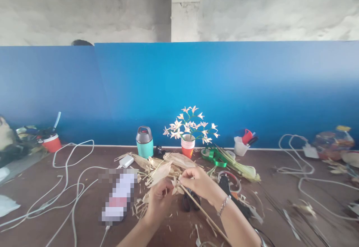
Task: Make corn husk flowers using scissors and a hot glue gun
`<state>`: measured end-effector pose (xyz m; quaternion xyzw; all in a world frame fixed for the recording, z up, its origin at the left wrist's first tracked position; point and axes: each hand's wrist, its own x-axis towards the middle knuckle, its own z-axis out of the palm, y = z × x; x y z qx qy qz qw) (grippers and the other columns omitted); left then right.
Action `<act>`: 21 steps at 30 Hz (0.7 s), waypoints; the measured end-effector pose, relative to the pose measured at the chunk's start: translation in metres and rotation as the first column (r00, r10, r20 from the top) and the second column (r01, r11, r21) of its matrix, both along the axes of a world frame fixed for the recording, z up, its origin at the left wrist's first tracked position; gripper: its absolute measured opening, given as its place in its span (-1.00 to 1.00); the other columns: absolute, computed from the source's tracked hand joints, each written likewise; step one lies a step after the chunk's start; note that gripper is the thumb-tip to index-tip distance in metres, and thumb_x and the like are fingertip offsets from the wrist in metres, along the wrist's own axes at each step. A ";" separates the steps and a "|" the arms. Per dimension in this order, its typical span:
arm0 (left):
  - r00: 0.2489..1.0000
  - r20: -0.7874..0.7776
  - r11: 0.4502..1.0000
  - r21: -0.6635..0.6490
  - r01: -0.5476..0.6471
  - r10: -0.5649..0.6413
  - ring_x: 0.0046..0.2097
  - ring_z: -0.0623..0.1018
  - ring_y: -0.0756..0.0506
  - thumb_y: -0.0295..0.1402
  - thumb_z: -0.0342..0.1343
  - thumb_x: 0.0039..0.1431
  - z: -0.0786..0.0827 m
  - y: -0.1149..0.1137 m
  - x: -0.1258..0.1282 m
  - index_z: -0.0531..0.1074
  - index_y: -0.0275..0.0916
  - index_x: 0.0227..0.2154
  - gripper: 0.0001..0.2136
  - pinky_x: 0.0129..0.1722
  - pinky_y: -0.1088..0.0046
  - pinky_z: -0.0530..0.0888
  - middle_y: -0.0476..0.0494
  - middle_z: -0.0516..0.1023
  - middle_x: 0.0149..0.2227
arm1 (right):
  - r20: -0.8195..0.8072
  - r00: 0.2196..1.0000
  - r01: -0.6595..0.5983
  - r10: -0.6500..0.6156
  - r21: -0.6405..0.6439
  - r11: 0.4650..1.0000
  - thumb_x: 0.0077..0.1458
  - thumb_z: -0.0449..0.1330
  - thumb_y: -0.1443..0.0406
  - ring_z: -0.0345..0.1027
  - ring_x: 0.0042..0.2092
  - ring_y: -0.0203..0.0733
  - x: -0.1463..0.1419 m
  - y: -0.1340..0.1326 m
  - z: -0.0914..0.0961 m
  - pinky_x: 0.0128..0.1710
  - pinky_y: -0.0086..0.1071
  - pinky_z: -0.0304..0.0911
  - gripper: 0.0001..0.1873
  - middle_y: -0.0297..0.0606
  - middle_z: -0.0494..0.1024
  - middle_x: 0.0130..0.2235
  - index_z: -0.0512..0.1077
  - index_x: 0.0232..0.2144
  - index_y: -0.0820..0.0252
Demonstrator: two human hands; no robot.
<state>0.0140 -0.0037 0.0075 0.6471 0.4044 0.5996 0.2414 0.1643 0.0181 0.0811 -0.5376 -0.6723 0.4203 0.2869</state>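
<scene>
Between my two hands is a pale husk flower (176, 186) with pointed petals, on a long straw-coloured stem (206, 215) that slants down to the right under my right forearm. My left hand (160, 196) has its fingers closed at the flower's left side. At the upper right of the bloom, my right hand (199, 184) pinches with thumb and forefinger; the exact contact is too small to make out. Dried husks (161, 173) lie heaped just behind both hands. Dark-handled scissors (191, 201) rest below my right hand, partly covered by the stem.
Stacked paper cups (187, 147) hold finished husk flowers at the back. A teal jar (145, 142) stands left of them, green ribbon (217, 156) right. A blurred phone-like object (119, 198) and white cables (73, 187) lie left. Thin wires (297, 217) lie right. A blue partition (179, 79) closes the back.
</scene>
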 end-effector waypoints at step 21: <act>0.999 0.041 0.979 -0.201 0.037 -0.029 -0.55 0.28 0.04 -0.32 0.08 0.04 -0.002 0.003 -0.002 0.48 -0.29 -0.51 -0.84 -0.54 0.57 0.24 0.02 0.38 -0.61 | -0.128 0.990 -0.057 0.057 0.008 0.998 0.01 0.15 0.18 0.09 -0.52 -0.35 -0.001 -0.001 0.004 -0.50 -0.44 0.04 -0.76 -0.41 0.30 -0.60 0.41 -0.58 0.20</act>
